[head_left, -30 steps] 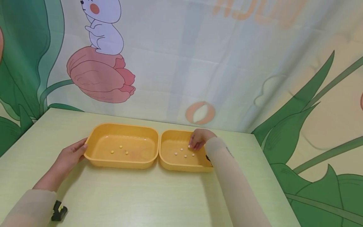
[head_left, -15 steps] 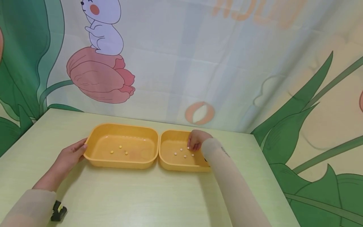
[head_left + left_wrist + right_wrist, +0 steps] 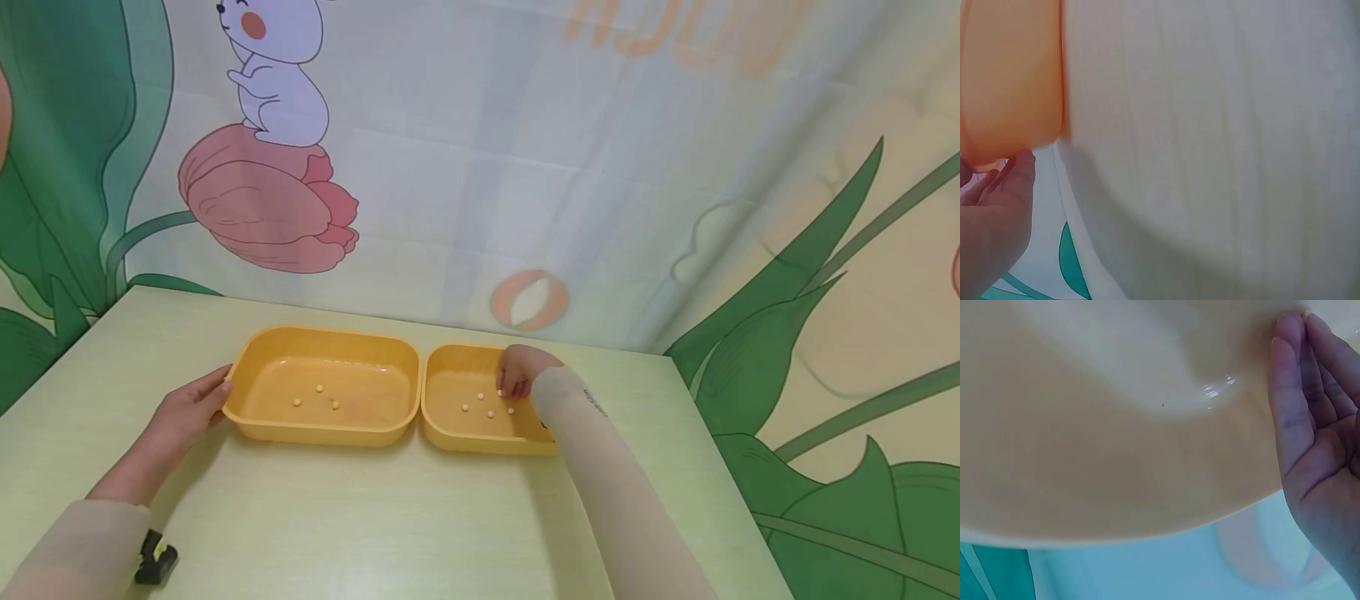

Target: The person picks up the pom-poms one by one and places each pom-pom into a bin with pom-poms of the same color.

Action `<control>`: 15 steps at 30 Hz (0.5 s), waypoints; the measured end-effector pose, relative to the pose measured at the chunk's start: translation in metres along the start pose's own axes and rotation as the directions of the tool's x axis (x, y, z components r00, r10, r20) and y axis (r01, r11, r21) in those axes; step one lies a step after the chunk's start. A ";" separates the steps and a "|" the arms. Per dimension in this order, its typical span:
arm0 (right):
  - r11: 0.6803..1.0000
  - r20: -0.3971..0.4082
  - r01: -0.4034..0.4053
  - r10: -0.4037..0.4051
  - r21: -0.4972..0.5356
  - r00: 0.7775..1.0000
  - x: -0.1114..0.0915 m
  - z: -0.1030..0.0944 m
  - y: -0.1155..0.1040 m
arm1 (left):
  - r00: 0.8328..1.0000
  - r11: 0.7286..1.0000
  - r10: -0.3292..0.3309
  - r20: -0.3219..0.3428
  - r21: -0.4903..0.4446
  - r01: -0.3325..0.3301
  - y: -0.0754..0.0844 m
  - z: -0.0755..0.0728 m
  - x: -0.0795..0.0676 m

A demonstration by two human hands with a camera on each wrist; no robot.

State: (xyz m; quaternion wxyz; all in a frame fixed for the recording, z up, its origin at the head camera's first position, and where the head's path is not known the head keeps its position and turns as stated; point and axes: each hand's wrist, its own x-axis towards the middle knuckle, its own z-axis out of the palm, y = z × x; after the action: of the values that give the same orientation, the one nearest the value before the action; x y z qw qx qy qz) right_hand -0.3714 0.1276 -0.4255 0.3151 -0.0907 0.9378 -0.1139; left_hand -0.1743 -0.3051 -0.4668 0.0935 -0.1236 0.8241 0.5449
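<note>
My left hand [image 3: 187, 406] holds the left end of a larger yellow tray [image 3: 318, 433]; in the left wrist view its fingers [image 3: 1024, 164] lie against the outer wall, with the thumb near the rim. Three small yellow balls [image 3: 319, 388] are spread over that tray's floor. To the right, my right hand [image 3: 522, 369] reaches down into a smaller yellow tray [image 3: 487, 443]. Its thumb and fingertips come together at a small white ball [image 3: 500, 392]. Several other white balls [image 3: 491, 414] lie in front of it. In the right wrist view the fingertips [image 3: 1289, 328] meet low over the tray floor.
The two trays stand side by side, ends nearly touching, on a pale table [image 3: 360, 517]. Behind the table hangs a printed curtain [image 3: 420, 192] with a flower and a white animal. A black wrist strap piece [image 3: 156, 558] shows at the left sleeve.
My right hand has shifted slightly left and toward me inside the smaller tray, with the white ball at its fingertips moving slightly too. The left hand and the larger tray stay put.
</note>
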 end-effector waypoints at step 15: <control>0.999 0.021 0.043 -0.043 -0.012 0.999 -0.017 -0.014 -0.002 | 1.000 1.000 -0.013 0.001 -0.028 0.013 -0.004 -0.001 0.001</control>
State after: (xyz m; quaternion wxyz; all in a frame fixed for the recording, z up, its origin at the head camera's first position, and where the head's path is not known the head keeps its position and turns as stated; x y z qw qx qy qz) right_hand -0.3662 0.1324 -0.4048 0.3217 -0.1140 0.9331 -0.1137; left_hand -0.1746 -0.3072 -0.4701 0.0957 -0.1301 0.8155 0.5557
